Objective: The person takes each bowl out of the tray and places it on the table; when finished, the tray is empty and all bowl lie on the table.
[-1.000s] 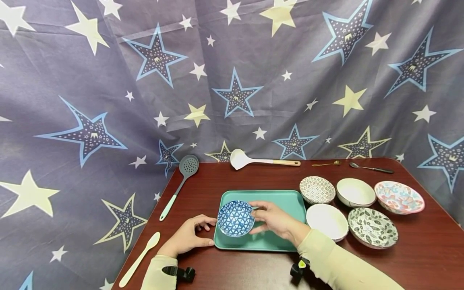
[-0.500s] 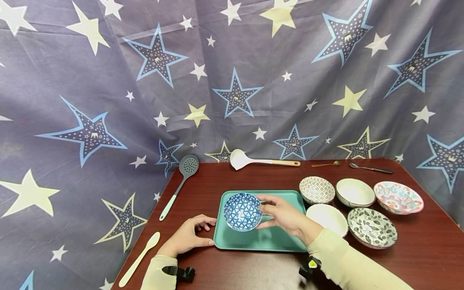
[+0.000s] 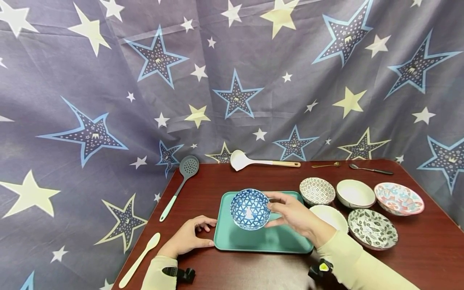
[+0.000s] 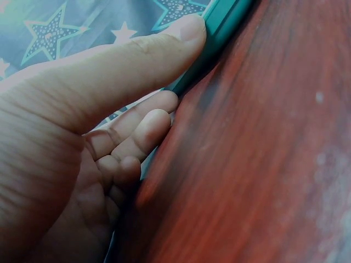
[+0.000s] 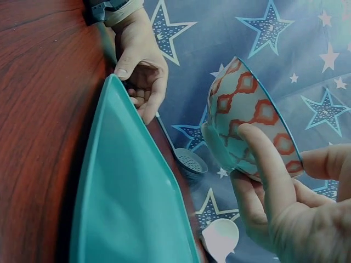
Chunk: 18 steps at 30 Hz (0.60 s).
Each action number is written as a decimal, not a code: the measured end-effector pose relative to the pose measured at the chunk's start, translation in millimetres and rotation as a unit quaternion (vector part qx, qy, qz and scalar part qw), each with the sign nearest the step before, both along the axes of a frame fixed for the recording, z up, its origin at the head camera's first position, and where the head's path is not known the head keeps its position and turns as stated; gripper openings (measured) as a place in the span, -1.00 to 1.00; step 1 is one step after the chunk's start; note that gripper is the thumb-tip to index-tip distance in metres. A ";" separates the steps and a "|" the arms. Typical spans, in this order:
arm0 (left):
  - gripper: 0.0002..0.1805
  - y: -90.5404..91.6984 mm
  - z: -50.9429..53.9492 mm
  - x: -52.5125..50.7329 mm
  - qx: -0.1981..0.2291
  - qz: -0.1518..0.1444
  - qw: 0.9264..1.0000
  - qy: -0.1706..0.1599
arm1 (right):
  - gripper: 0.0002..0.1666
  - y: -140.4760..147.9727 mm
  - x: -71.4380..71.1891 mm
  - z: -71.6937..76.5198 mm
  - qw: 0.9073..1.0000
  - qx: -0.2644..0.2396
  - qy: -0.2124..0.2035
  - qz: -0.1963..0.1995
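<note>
My right hand (image 3: 295, 215) holds a small bowl (image 3: 250, 209) by its right side, raised above the tray. Its inside has blue and white triangles; the right wrist view shows red diamond shapes on the outside of the tilted bowl (image 5: 249, 118). There, the thumb and fingers pinch the wall and rim. Below lies a green rectangular tray (image 3: 275, 242). My left hand (image 3: 190, 237) rests on the table at the tray's left edge, fingers loosely bent. In the left wrist view its thumb touches the tray's rim (image 4: 222, 24).
Several patterned and plain bowls (image 3: 372, 229) stand right of the tray. A grey slotted skimmer (image 3: 188, 166) and a pale spoon (image 3: 139, 259) lie on the left. At the table's back are a white ladle (image 3: 239, 160) and two small spoons (image 3: 369, 168). A star-printed curtain (image 3: 217, 80) hangs behind.
My right hand has lifted the blue bowl up off the tray's left part and moved it right, tipping its inside toward the head camera. The left hand has stayed at the tray's edge.
</note>
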<state>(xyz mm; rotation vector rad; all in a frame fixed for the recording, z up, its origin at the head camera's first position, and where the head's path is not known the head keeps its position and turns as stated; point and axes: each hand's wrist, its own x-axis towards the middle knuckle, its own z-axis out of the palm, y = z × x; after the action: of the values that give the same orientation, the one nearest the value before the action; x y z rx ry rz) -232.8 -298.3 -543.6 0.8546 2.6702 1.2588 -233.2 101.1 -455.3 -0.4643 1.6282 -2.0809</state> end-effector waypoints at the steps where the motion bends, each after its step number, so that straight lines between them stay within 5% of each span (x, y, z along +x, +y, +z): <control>1: -0.35 0.1 0.3 0.2 0.000 0.000 1.000 0.000 | -0.37 1.7 0.3 1.0 1.000 -0.002 0.003 0.000; 18: -0.32 0.9 3.4 1.9 0.002 -0.004 1.000 -0.005 | -0.39 37.0 8.7 17.2 1.000 -0.004 0.018 -0.019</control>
<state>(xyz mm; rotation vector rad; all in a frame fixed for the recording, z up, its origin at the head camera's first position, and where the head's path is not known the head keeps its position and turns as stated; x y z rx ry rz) -230.9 -297.3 -540.2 0.8557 2.6553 1.2625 -224.5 138.1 -438.1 -0.4796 1.6632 -2.1189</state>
